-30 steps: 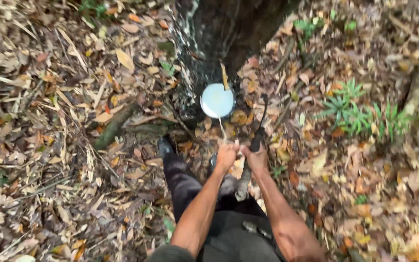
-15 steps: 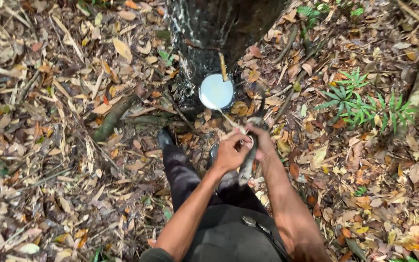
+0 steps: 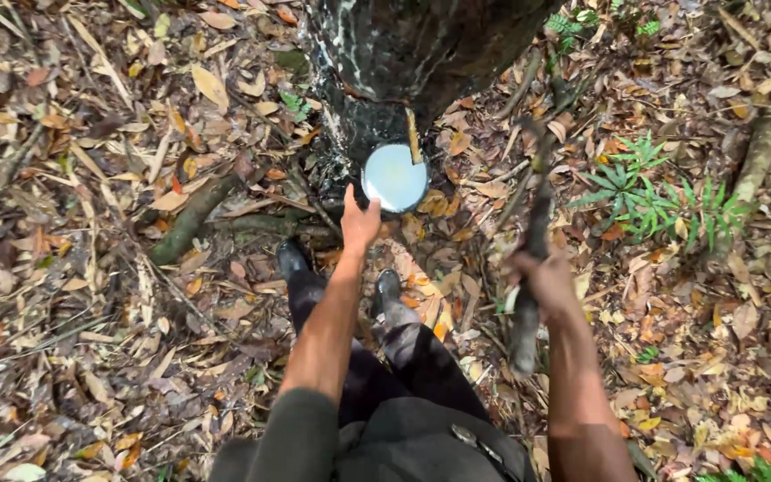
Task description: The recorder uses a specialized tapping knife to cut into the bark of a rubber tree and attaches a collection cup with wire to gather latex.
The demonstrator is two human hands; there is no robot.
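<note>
A dark tree trunk (image 3: 403,45) streaked with white sap stands at the top centre. A round cup of white liquid (image 3: 394,177) hangs at its base under a small spout (image 3: 413,136). My left hand (image 3: 358,220) reaches up to the cup, its fingers apart and touching the lower left rim. My right hand (image 3: 542,281) is out to the right, closed around a long dark tool (image 3: 533,241) that points up and away. My two dark boots (image 3: 294,261) stand just below the cup.
Dry brown leaves cover the ground all around. A thick root (image 3: 191,219) runs left of the trunk. Small green ferns (image 3: 662,192) grow at the right, beside another root (image 3: 765,143).
My hands were together in front of me a second ago. They have parted: the left went up to the cup, the right swung out to the right with the tool.
</note>
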